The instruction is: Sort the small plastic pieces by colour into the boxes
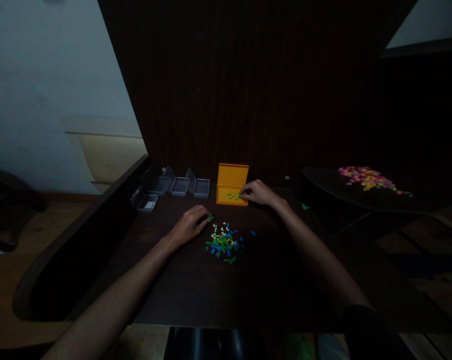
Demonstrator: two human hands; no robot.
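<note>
My left hand (190, 223) is closed in a pinch on a small green building brick (210, 217), just left of a loose pile. That pile of small bricks (225, 242) mixes green, blue, white and yellow pieces on the dark table. An orange box (232, 174) stands with its lid raised, and several green pieces lie in its tray. Over the tray's right side, my right hand (258, 192) has its fingertips pinched together at a green brick (240, 195). Dim light hides the finer shape of the pieces.
Several clear plastic boxes with open lids, one being a clear box (201, 188), line the back left of the table (196, 290). A raised dark side panel (79, 240) borders the left. On a side surface at the right lies a heap of pink, red and yellow pieces (368, 177).
</note>
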